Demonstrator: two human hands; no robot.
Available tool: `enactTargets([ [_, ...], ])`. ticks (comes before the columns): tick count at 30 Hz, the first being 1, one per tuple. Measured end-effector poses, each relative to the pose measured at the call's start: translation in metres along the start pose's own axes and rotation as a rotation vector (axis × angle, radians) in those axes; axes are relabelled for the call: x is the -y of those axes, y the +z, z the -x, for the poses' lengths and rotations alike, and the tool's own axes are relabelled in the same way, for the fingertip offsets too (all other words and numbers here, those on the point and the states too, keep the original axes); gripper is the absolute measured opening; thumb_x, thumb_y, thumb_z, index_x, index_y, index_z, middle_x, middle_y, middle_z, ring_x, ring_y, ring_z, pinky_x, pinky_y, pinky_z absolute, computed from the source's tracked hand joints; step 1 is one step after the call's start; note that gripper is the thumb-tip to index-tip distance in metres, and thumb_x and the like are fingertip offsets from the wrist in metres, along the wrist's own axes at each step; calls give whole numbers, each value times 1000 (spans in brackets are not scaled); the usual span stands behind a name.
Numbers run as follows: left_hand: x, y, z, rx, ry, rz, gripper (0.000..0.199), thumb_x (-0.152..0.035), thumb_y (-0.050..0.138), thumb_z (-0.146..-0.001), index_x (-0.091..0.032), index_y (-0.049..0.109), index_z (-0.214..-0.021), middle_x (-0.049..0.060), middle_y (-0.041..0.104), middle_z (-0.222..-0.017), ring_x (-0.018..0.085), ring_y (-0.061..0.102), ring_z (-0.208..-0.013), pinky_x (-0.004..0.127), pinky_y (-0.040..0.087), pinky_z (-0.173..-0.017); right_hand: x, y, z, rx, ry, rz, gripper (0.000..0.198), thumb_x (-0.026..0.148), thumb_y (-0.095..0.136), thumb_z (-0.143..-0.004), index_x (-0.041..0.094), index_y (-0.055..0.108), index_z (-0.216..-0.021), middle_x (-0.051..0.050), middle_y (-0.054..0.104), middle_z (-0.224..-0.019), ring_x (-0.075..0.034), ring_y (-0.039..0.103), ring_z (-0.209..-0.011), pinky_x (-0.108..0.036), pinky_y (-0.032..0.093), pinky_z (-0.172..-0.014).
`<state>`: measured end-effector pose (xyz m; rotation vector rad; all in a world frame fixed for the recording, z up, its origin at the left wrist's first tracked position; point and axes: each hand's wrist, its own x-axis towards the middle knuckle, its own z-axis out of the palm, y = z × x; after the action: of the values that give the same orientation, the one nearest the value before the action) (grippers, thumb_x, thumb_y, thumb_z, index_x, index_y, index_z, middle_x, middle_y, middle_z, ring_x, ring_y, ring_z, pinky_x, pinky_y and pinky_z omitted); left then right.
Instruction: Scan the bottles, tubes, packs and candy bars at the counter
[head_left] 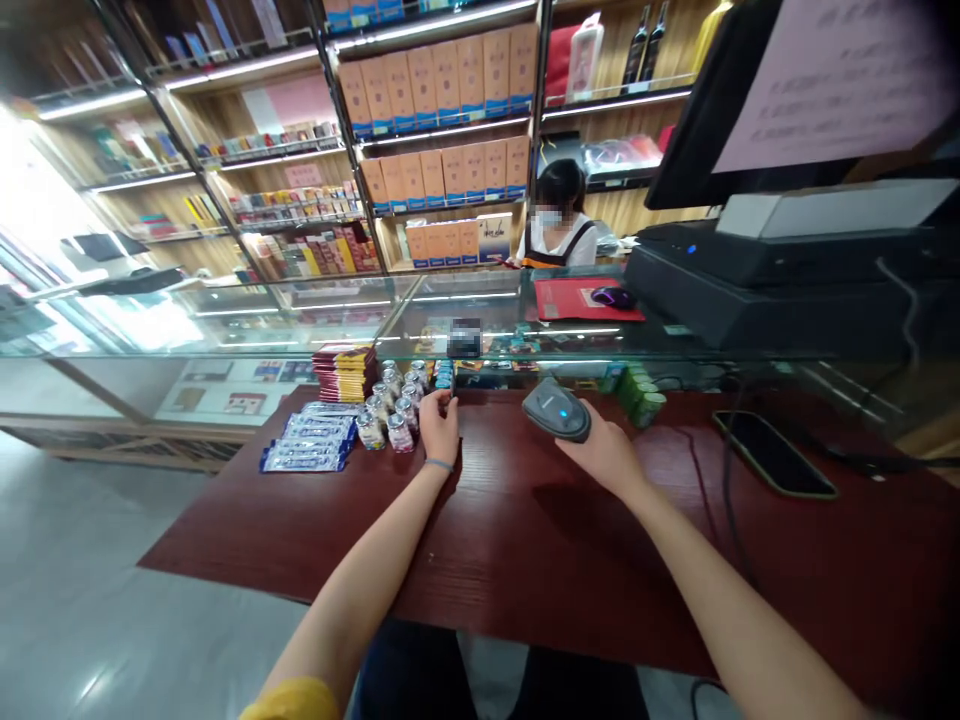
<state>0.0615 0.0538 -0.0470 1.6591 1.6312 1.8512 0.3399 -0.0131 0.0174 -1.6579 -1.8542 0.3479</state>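
My right hand is wrapped round the handle of a dark grey barcode scanner, which shows a blue light and is held above the table. At the near end of a short row of small blue packs, my left hand has its fingers curled in a pinch. What lies between those fingertips is too small to make out. Just left of that hand stand several small clear jars with silvery lids. Beyond them are red and yellow packets in stacks, and blue-and-white sachets lie in a row nearer me.
On the dark red table, green cylindrical containers and a black phone lie to the right, with a cable beside them. A glass counter runs behind, bearing a mouse and a monitor. A person is behind it.
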Motion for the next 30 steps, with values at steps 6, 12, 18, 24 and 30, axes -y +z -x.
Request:
enactTargets([
  [6, -5, 1, 3, 57, 47, -66, 34, -17, 59, -92, -20, 62, -125, 16, 52, -130, 27, 52, -129, 45, 46, -112, -1, 11, 1, 11, -25, 47, 39, 38, 65, -77, 27, 58, -113, -7, 78, -89, -38, 76, -91, -37, 50, -68],
  [12, -9, 6, 2, 133, 68, -133, 74, -7, 62, -85, -20, 40, -154, 20, 24, -163, 36, 18, -157, 56, 21, -127, 0, 10, 1, 27, -1, -26, 38, 40, 64, -74, 27, 57, -109, -8, 78, -91, -38, 75, -98, -38, 52, -72],
  [18, 0, 8, 3, 183, 6, -108, 75, -4, 56, -86, -16, 34, -156, 23, 13, -166, 37, 14, -159, 55, 27, -125, 1, 9, 2, 62, -2, -65, 38, 41, 64, -75, 27, 56, -110, -7, 77, -92, -37, 75, -98, -38, 52, -75],
  [24, 5, 6, 2, 112, -21, -99, 43, -5, 54, -87, -16, 54, -129, 18, 52, -129, 30, 49, -132, 51, 37, -117, -1, 11, 3, 56, -21, -71, 40, 39, 65, -75, 26, 57, -112, -6, 77, -91, -35, 76, -97, -37, 53, -75],
  [30, 1, 4, 2, 94, -40, -16, 27, -16, 62, -89, -19, 58, -115, 14, 58, -119, 27, 54, -120, 46, 42, -111, -1, 10, 3, 24, -25, -63, 35, 40, 65, -76, 28, 56, -108, -6, 78, -91, -35, 76, -95, -36, 52, -73],
])
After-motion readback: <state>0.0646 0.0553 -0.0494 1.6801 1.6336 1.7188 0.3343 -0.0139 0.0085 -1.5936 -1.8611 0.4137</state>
